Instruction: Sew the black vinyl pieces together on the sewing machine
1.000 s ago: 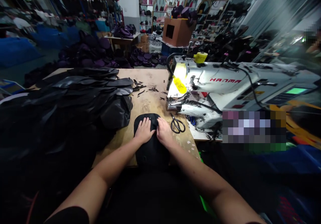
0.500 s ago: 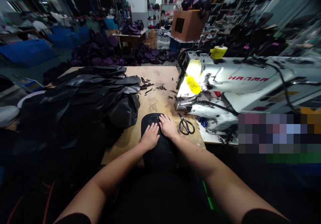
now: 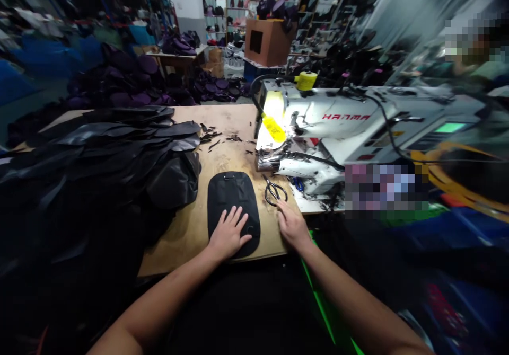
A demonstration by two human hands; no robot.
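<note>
A black rounded fabric panel (image 3: 230, 196) lies flat on the wooden worktable (image 3: 234, 153) in front of me. My left hand (image 3: 228, 233) rests open on the panel's near end, fingers spread. My right hand (image 3: 292, 227) lies on the table just right of the panel, its fingers reaching to the handles of black scissors (image 3: 274, 192); whether they grip the handles is unclear.
A white sewing machine (image 3: 350, 127) with a lit lamp stands to the right. A big heap of black fabric pieces (image 3: 99, 153) covers the table's left. Scraps lie at the back. A brown cardboard box (image 3: 266, 42) and shelves stand beyond.
Both hands have drawn back toward me. The right hand left the panel and moved right to the scissors. The left hand slid down to the panel's near end.
</note>
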